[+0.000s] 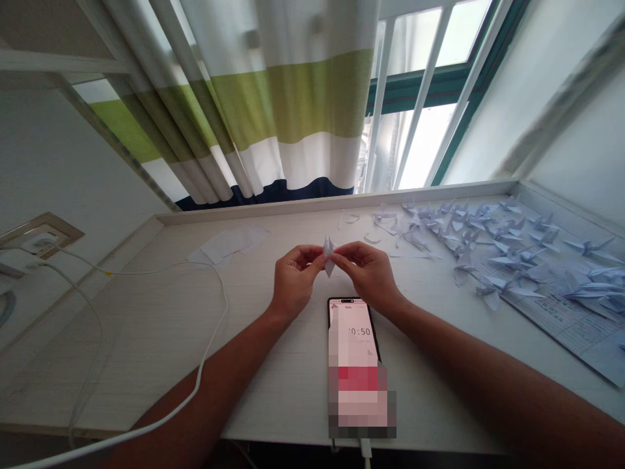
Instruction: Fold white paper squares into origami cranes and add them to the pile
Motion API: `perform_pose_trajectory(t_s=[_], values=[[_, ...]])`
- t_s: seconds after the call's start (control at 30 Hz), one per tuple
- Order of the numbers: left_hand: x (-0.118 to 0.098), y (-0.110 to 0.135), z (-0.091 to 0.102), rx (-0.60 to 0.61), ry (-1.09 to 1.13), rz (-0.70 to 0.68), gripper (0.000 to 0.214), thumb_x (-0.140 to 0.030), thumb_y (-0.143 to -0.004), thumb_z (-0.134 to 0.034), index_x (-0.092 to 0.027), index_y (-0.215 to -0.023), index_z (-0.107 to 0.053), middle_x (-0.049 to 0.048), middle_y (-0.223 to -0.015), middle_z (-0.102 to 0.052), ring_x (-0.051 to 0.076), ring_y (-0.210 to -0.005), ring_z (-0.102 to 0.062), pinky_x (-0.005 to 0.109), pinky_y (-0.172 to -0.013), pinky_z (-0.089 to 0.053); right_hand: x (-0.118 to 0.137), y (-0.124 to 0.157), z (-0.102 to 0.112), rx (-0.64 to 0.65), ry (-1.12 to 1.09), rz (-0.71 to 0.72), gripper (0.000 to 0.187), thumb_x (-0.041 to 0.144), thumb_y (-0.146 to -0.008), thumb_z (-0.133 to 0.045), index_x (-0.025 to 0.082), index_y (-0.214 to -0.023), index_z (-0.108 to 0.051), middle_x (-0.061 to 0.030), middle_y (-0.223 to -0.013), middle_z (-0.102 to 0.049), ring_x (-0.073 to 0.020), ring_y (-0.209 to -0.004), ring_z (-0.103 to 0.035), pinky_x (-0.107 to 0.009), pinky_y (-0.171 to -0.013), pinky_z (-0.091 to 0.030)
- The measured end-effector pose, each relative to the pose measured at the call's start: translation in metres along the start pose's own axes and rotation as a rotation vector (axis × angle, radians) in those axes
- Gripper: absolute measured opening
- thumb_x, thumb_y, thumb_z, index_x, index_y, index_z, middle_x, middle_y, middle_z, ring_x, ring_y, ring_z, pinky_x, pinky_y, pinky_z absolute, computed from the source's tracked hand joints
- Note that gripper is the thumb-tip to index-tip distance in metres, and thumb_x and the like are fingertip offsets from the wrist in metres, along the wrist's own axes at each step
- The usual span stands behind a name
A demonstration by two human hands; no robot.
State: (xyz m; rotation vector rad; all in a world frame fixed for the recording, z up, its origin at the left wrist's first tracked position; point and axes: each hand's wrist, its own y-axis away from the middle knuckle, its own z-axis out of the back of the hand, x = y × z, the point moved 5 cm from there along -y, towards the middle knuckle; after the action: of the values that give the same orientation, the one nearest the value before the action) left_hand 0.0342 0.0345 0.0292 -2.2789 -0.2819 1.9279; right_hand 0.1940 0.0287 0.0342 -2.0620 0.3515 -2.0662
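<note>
Both my hands meet above the middle of a white desk (146,326). Between them is a small folded piece of pale paper (329,253). My left hand (293,280) pinches its left side with thumb and fingers closed. My right hand (368,273) pinches its right side the same way. Just below my hands a phone (352,352) lies flat on the desk with its screen lit and a timer showing.
Several folded paper cranes (488,241) lie scattered at the back right, some on a printed sheet (571,319). Flat paper pieces (229,244) lie at the back left. A white cable (215,339) runs from a wall socket (39,238) across the desk. A striped curtain (273,104) and window stand behind.
</note>
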Motion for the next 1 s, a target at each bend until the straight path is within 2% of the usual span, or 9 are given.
perform_pose_trajectory(t_s=[0.13,0.33,0.47,0.6,0.7,0.9,1.0], values=[[0.000,0.000,0.001,0.005,-0.030,-0.028,0.026,-0.031,-0.074,-0.087,-0.015,-0.090,-0.075,0.0043,-0.085,-0.075,0.015,-0.078,-0.070,0.028,-0.074,-0.058,0.003,0.001,-0.001,0.011,0.060,0.034,0.032,0.050,-0.078,-0.083,0.020,-0.087,-0.076,-0.0058,-0.087,-0.077,-0.0222,-0.083,-0.072,-0.042,-0.087,-0.059],[-0.001,0.001,0.000,0.004,-0.015,-0.029,0.026,-0.031,-0.073,-0.087,-0.016,-0.092,-0.077,0.0049,-0.086,-0.076,0.016,-0.080,-0.070,0.029,-0.075,-0.059,0.003,0.001,-0.003,0.038,-0.018,0.031,0.030,0.046,-0.078,-0.084,0.020,-0.087,-0.072,-0.0042,-0.084,-0.074,-0.0195,-0.080,-0.070,-0.039,-0.083,-0.058],[0.002,0.001,-0.001,0.011,0.077,0.062,0.038,-0.030,-0.070,-0.090,-0.016,-0.101,-0.074,0.0042,-0.090,-0.075,0.016,-0.086,-0.071,0.030,-0.078,-0.060,0.003,-0.001,-0.001,-0.005,-0.099,0.017,0.032,0.042,-0.075,-0.087,0.021,-0.086,-0.065,-0.0013,-0.080,-0.070,-0.0166,-0.076,-0.067,-0.035,-0.078,-0.057],[0.008,0.003,-0.005,0.109,0.060,0.181,0.034,-0.038,-0.076,-0.085,-0.013,-0.098,-0.076,0.0057,-0.088,-0.076,0.015,-0.080,-0.069,0.030,-0.075,-0.059,0.000,-0.001,-0.001,0.016,-0.133,-0.033,0.035,0.041,-0.073,-0.088,0.020,-0.094,-0.069,-0.0031,-0.084,-0.072,-0.0180,-0.081,-0.069,-0.037,-0.082,-0.058],[0.003,0.005,-0.006,0.147,-0.021,0.129,0.030,-0.040,-0.080,-0.082,-0.014,-0.094,-0.077,0.0051,-0.083,-0.076,0.014,-0.075,-0.068,0.029,-0.073,-0.058,-0.003,-0.001,0.000,0.012,-0.155,-0.076,0.038,0.043,-0.071,-0.089,0.020,-0.097,-0.071,-0.0043,-0.085,-0.074,-0.0194,-0.082,-0.070,-0.039,-0.082,-0.060],[0.001,0.008,-0.009,0.200,-0.071,0.079,0.030,-0.039,-0.085,-0.078,-0.014,-0.102,-0.077,0.0079,-0.087,-0.079,0.018,-0.080,-0.074,0.030,-0.075,-0.058,-0.004,-0.002,0.001,0.010,-0.227,-0.135,0.037,0.042,-0.067,-0.092,0.019,-0.088,-0.071,-0.0028,-0.077,-0.073,-0.0188,-0.070,-0.071,-0.038,-0.073,-0.061],[0.002,0.007,-0.007,0.198,-0.093,0.058,0.031,-0.039,-0.087,-0.076,-0.013,-0.103,-0.078,0.0091,-0.089,-0.080,0.019,-0.080,-0.075,0.030,-0.075,-0.058,-0.002,-0.002,0.000,0.027,-0.238,-0.141,0.037,0.042,-0.066,-0.092,0.019,-0.087,-0.072,-0.0029,-0.078,-0.074,-0.0188,-0.070,-0.071,-0.039,-0.073,-0.062]])
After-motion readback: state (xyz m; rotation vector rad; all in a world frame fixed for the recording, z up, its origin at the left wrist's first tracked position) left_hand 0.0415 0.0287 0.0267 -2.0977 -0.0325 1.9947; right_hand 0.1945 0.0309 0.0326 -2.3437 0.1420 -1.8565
